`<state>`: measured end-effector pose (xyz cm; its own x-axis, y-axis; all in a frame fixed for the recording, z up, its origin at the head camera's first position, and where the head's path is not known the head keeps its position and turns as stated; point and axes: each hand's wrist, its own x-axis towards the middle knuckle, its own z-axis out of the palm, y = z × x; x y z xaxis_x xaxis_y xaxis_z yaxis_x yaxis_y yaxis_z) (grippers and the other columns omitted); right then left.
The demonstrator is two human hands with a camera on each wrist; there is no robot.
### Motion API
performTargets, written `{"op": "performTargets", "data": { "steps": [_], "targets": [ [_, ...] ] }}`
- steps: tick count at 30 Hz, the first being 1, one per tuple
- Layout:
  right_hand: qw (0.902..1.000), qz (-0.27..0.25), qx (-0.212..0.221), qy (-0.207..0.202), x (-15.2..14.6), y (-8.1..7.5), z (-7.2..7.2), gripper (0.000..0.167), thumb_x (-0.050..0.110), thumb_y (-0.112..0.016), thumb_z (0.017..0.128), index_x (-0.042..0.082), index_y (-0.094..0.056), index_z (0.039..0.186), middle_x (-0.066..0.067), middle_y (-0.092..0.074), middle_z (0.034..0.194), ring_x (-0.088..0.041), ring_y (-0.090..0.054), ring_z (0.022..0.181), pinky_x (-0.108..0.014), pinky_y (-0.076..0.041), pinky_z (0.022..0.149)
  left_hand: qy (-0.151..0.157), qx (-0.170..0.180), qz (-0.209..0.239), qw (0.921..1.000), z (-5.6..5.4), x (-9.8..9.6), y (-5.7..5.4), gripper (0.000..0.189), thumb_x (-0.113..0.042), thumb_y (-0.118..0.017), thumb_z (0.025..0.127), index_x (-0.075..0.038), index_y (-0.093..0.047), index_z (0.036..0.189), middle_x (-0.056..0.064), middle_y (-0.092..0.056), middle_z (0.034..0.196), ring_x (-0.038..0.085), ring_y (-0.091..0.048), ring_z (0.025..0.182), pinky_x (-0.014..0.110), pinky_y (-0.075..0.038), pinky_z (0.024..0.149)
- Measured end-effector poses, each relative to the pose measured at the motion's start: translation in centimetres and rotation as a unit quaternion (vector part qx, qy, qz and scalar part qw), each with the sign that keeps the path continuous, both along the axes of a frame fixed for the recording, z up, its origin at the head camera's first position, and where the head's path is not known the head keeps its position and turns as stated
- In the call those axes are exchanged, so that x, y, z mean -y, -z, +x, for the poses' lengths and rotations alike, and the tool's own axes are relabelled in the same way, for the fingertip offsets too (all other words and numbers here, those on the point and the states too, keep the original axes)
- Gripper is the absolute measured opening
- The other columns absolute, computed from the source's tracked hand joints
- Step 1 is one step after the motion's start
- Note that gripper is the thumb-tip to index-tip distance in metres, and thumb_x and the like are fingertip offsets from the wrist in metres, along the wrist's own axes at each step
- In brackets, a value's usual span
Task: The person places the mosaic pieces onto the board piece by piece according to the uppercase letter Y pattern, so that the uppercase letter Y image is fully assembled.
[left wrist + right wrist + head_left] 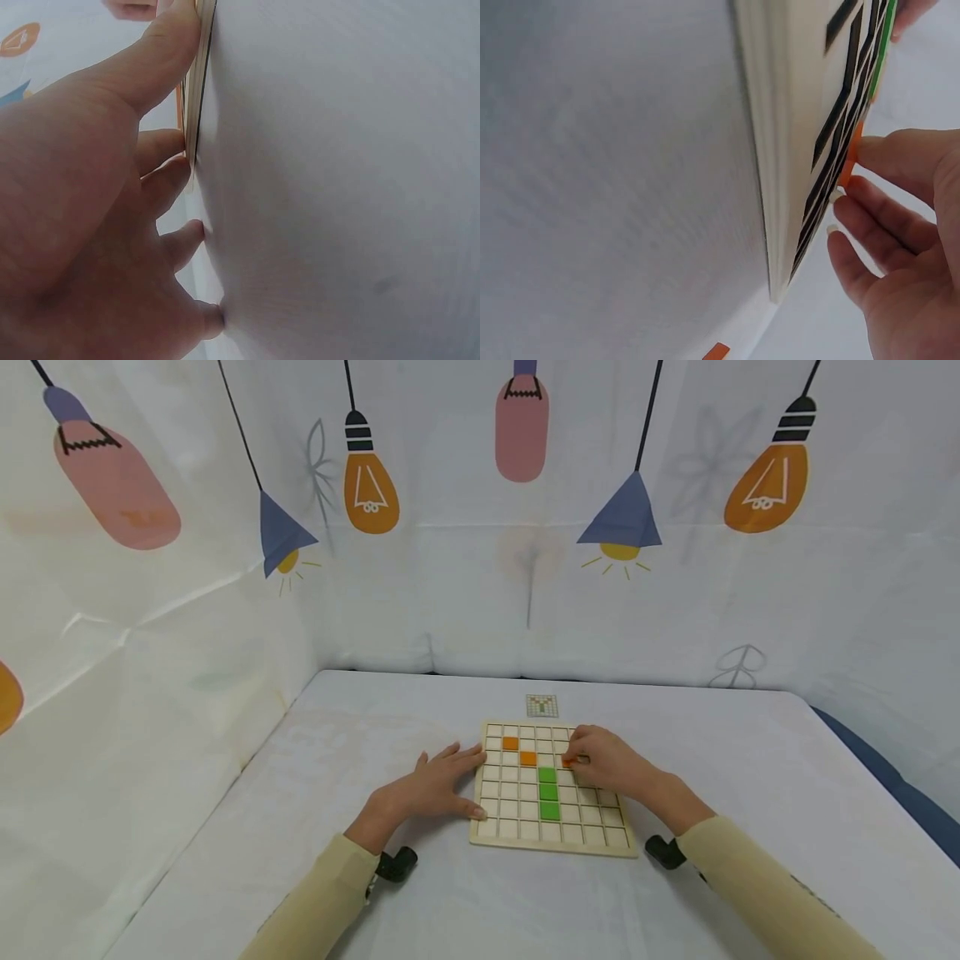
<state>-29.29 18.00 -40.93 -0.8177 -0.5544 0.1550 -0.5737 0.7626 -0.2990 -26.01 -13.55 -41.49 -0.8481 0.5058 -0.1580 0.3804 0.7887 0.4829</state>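
Observation:
A square wooden grid board (553,843) lies on the white table. Two orange square tiles (528,758) sit diagonally in its upper left cells, and green tiles (548,792) form a column near the middle. My left hand (438,783) has its fingers spread, with fingertips and thumb at the board's left edge; in the left wrist view the thumb lies along that edge. With thumb and fingertips, my right hand (609,762) pinches another orange tile (853,154) at the board's surface, right of the green column. The right hand hides the board's upper right cells.
A small card with a printed grid pattern (542,706) lies just beyond the board. One more orange piece (717,351) rests on the table beside the board in the right wrist view. White cloth with printed lamps (465,585) hangs behind and left of the table.

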Motion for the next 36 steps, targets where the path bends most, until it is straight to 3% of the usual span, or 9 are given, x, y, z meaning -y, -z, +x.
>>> {"op": "performTargets", "data": {
  "steps": [10, 36],
  "targets": [
    [0.9999, 0.006, 0.011, -0.002, -0.4, 0.2, 0.2, 0.027, 0.002, -0.067, 0.088, 0.008, -0.077, 0.112, 0.002, -0.061, 0.098, -0.012, -0.048, 0.085, -0.028, -0.045, 0.075, 0.002, 0.001, -0.003, 1.0, 0.0, 0.0, -0.2, 0.094, -0.053, -0.078, 0.08, -0.025, -0.032, 0.157, -0.008, -0.023, 0.166, 0.029, -0.01, 0.157, 0.072, -0.004, 0.118],
    [0.9996, 0.021, 0.017, 0.0, -1.2, -0.1, 0.6, 0.034, -0.001, -0.061, 0.087, 0.01, -0.076, 0.115, -0.001, -0.06, 0.105, -0.015, -0.049, 0.093, -0.033, -0.045, 0.081, 0.005, -0.002, -0.001, 1.0, -0.1, 0.1, 0.2, 0.093, -0.053, -0.077, 0.081, -0.026, -0.032, 0.157, -0.008, -0.024, 0.165, 0.029, -0.01, 0.157, 0.073, -0.004, 0.117]
  ]
}}
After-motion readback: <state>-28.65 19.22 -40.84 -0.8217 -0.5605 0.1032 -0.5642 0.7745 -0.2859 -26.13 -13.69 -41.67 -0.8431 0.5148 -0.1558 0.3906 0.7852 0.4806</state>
